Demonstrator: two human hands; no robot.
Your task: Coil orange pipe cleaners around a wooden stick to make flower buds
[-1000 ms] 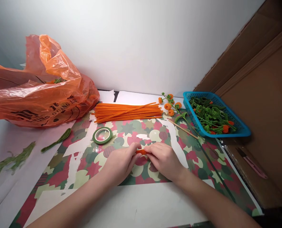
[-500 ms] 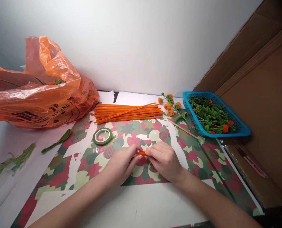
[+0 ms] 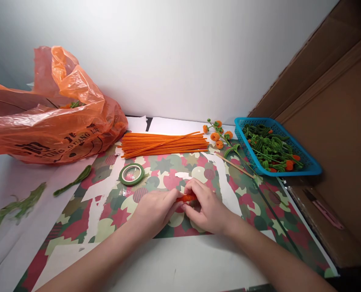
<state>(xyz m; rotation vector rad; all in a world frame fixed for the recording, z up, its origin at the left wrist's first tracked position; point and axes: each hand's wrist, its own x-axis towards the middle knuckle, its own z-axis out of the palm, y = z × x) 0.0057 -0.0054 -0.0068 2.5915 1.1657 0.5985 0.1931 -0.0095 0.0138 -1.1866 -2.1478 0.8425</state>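
Note:
Between my two hands, low over the patterned paper, is a short coil of fuzzy orange pipe cleaner (image 3: 188,198). Its left end is pinched by my left hand (image 3: 157,205), thumb and index finger together. My right hand (image 3: 206,206) curls round the coil's right end, with the thumb below and the index finger above; its other fingers are partly hidden. Beyond the hands lies a bundle of straight orange pipe cleaners (image 3: 165,144). A roll of green tape (image 3: 121,174) rests flat to the left of them.
An orange plastic bag (image 3: 55,140) stands at the back left. Finished orange flowers on a stem (image 3: 219,136) lie beside a blue basket (image 3: 290,173) of green pieces. A green loop (image 3: 74,181) is at left, a thin wooden stick (image 3: 235,165) and a pink-handled cutter (image 3: 328,215) at right.
My right hand has rolled and opened its grip slightly, its index finger now arched above the coil. More of the coil's ridged turns show. My left hand has hardly moved.

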